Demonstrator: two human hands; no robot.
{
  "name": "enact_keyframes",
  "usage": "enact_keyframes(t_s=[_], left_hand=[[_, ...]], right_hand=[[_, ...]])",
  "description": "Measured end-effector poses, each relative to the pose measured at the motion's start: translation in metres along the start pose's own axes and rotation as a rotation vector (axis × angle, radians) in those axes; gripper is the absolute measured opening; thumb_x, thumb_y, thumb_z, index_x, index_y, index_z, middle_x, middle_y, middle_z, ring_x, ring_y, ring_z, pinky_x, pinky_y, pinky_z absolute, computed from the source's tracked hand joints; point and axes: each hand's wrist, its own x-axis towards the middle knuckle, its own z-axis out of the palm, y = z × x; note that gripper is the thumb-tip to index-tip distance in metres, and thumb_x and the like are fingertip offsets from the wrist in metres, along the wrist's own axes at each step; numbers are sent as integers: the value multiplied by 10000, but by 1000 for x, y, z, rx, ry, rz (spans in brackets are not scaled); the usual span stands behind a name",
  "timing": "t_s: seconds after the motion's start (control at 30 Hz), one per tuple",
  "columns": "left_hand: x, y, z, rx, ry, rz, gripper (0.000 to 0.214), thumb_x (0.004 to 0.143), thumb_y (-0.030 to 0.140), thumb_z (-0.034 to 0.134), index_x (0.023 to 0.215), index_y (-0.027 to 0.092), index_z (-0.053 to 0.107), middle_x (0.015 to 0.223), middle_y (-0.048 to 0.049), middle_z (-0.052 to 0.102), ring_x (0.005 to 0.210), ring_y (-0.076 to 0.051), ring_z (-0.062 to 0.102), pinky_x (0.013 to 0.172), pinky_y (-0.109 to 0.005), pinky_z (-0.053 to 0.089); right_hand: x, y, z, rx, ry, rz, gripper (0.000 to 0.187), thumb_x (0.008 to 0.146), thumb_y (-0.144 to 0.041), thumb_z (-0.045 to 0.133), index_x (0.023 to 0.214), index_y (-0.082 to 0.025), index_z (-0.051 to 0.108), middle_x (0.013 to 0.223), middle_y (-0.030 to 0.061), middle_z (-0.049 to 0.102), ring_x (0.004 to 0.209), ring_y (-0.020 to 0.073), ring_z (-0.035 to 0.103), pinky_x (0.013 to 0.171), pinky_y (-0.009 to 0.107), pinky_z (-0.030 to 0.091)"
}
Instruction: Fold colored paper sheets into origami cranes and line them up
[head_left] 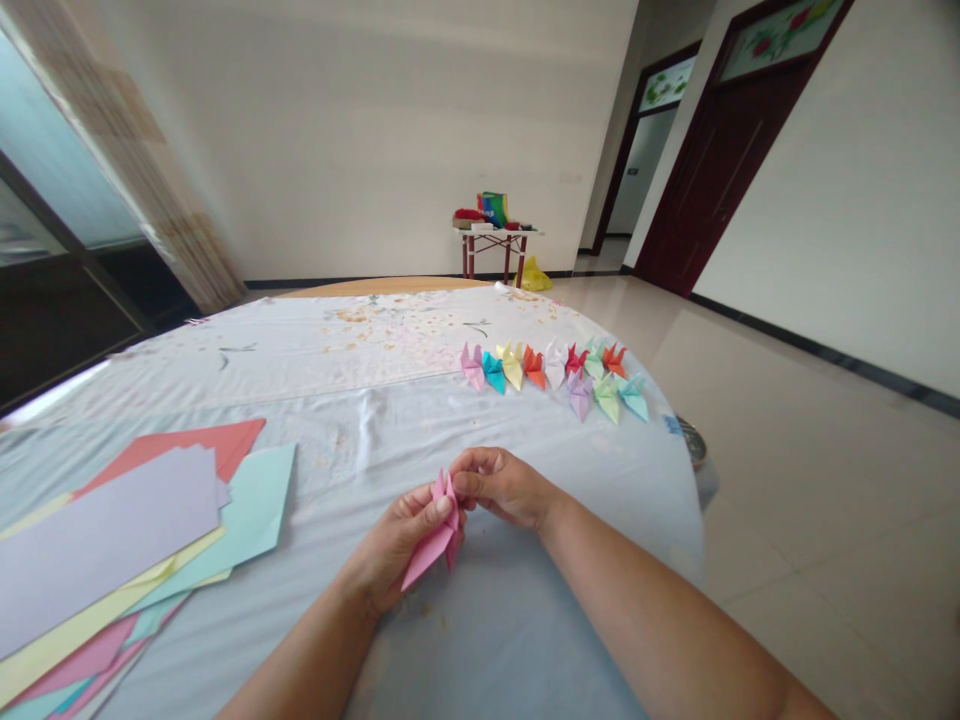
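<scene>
A partly folded pink origami crane (430,552) is held over the near part of the table, its two narrow points upward and its wider flaps hanging down. My left hand (405,535) grips its body, the thumb lying across the front. At its upper right, the fingertips of my right hand (499,485) pinch one narrow point; the fingers cover that tip. Beyond my right hand stand several finished paper cranes (555,366) in pink, blue, yellow, orange, white, red, green and purple, set in uneven rows.
Loose stacked coloured paper (112,540) covers the table's left side. A pale floral cloth (300,340) drapes the round table, whose edge curves away at right. Against the far wall, a small folding table (495,235) carries several items, with a yellow bag (534,275) beside it.
</scene>
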Motion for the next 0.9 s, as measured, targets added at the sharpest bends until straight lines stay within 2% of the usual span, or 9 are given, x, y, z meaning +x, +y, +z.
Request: enact_keyframes(t_s=[0.1,0.23,0.5,0.73,0.9], left_hand=[[0,2,1,19,19,11,202,708,313,668,785,126,657,666,-22,604,573,-95,537,558,-193,392],[0,4,3,71,67,1,222,699,334,672,769,125,654,607,-14,595,515,-86,514,491,-180,366],[0,4,5,72,88,-36,206,688,325,685,709,131,622,555,-6,587,465,-67,485,446,-159,338],[0,5,7,98,100,-39,223,677,339,692,685,129,616,539,-7,587,448,-66,473,433,-159,324],[1,4,8,92,120,-22,245,654,352,705,631,131,601,513,3,577,426,-64,466,421,-166,312]], right_hand=[[-1,-3,1,-4,-6,5,237,667,-354,701,743,-150,605,588,-36,532,525,59,430,535,202,319],[-2,-7,1,-121,32,-35,210,696,-335,664,753,-144,599,587,-41,510,538,61,422,548,201,332],[-2,-11,-1,-215,94,-167,137,672,-240,660,756,-152,595,734,-6,597,672,95,520,677,236,404],[-1,-9,-1,-237,184,-184,123,648,-231,658,710,-160,579,659,-28,555,606,82,471,613,215,378],[0,-10,-4,-186,275,-170,122,689,-262,611,760,-168,579,592,-50,495,510,61,401,522,199,332]])
